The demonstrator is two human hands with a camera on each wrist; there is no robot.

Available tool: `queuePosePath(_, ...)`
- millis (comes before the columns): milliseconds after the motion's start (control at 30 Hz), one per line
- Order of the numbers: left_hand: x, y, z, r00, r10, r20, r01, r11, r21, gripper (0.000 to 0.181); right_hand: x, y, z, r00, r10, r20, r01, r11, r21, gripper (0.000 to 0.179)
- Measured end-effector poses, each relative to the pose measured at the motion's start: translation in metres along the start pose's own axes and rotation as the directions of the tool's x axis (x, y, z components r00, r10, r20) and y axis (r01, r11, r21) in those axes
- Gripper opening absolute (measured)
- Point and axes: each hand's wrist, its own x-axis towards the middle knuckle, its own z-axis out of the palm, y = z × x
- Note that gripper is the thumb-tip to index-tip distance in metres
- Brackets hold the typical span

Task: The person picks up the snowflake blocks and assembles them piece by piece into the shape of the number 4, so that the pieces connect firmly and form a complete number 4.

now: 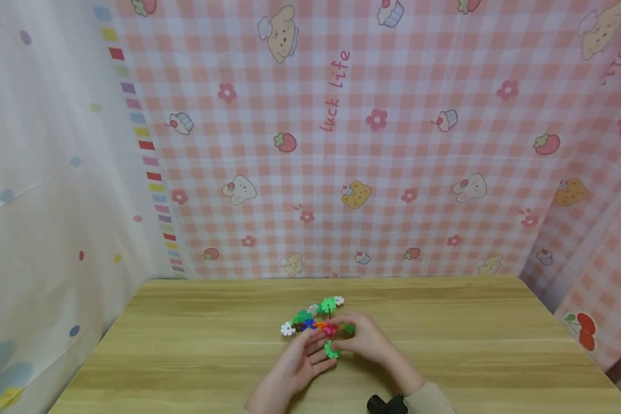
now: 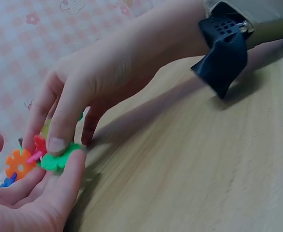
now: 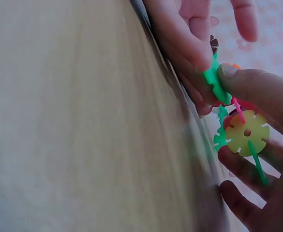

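Notched plastic snowflake discs of several colours are joined into a branching chain on the table. My right hand [image 1: 368,341] reaches in from the right; its thumb presses a green disc [image 3: 217,84], with the fingers behind the joined pieces. A yellow disc [image 3: 248,133] with a green one edge-on in it sits between that thumb and fingers. Palm up, my left hand [image 1: 298,366] has its fingers fairly straight under the green disc, fingertips at its edge, thumb apart. Orange [image 2: 19,163] and blue [image 2: 8,180] discs lie over its fingers. White [image 1: 287,328] and green [image 1: 328,305] discs extend beyond the hands.
The wooden table [image 1: 186,345] runs back to a pink checked cloth [image 1: 310,190]. A white dotted cloth [image 1: 57,172] hangs at the left. A black wrist device [image 1: 387,404] sits under the right forearm, close to the tabletop.
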Motion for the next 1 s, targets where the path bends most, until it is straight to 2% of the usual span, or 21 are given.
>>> queuePosePath(167, -0.003, -0.003, 0.007, 0.999, 0.022, -0.030, -0.022, 1.000, -0.016, 0.055, 0.001, 0.002, 0.001, 1.000, 0.029, 0.006, -0.029, 1.000, 0.004, 0.044)
queuePosePath(433, -0.005, -0.006, 0.026, 0.996, 0.042, -0.075, -0.042, 0.999, 0.010, 0.019, 0.001, 0.006, -0.001, 0.999, 0.038, -0.012, -0.038, 0.999, 0.016, 0.040)
queuePosePath(533, -0.005, -0.006, 0.031, 0.995, 0.050, -0.087, -0.046, 0.998, 0.043, 0.024, 0.001, 0.008, -0.001, 0.999, 0.036, -0.011, -0.036, 0.999, 0.023, 0.038)
queuePosePath(733, -0.005, -0.007, 0.036, 0.993, 0.088, -0.078, -0.076, 0.987, 0.142, 0.054, 0.000, 0.014, -0.001, 0.999, 0.045, -0.010, -0.045, 0.999, 0.017, 0.039)
queuePosePath(1000, -0.006, -0.003, 0.043, 0.989, 0.126, -0.080, -0.100, 0.958, 0.271, 0.063, -0.002, 0.016, -0.001, 0.998, 0.049, -0.030, -0.049, 0.999, 0.014, 0.039)
